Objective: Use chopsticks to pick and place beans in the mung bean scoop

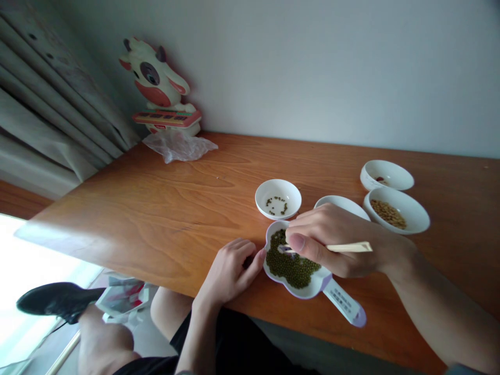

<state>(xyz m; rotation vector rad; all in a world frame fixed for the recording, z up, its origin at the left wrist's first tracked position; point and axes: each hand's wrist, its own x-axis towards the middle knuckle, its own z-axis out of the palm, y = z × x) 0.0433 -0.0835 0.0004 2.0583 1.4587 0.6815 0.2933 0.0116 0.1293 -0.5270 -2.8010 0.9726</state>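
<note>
Right hand (336, 234) is clamped on pale chopsticks (349, 247), tips pointing left over green beans (299, 272) by the desk's (187, 219) front edge (left hand (232, 268) at the scoop's (315, 285) rim, grip unclear).

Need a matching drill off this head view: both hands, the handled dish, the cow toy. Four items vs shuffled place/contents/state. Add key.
Column 1
1. Left hand
2. Right hand
3. Handled dish
4. Cow toy

Column 2
A. Contains a spread of green beans
B. At the far end of the table, by a clear plastic bag
C. Grips a pale stick-like tool
D. Low at the near table edge, by the dish's rim, without a tool

Pairs: 1-D, 2-C, 3-A, 4-B
</note>
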